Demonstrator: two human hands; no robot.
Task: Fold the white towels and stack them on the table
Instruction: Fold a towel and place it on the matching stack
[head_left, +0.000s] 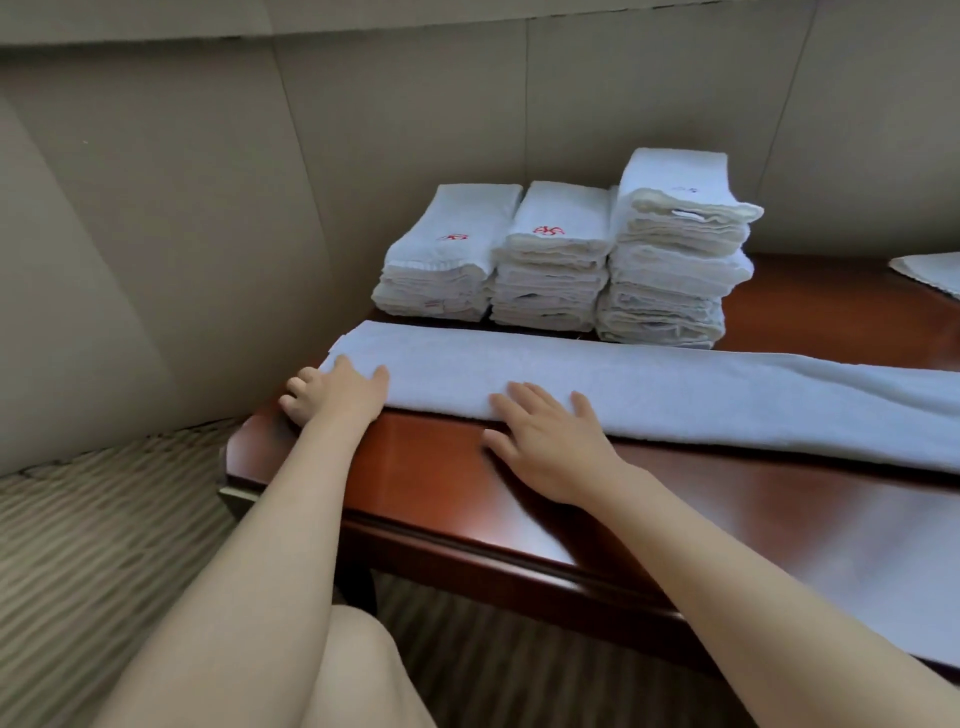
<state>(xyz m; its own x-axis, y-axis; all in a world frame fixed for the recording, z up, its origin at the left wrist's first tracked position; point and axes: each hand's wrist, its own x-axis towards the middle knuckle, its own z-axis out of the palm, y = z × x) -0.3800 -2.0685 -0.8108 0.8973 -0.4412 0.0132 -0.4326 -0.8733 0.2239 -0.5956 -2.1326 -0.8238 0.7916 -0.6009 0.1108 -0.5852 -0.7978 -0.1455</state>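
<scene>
Both hands flat, fingers spread, gripping nothing: left hand (340, 392) at the end of the long folded towel (649, 397), right hand (545, 439) on its near edge, on the bench (675, 519). Risk: layers slipping askew. Behind, three stacks (558, 260); tallest may topple. No containers visible.

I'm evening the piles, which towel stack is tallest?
The right stack, nearest the table's middle; it rises clearly above the other two, and its top towel lacks their red mark.
</scene>
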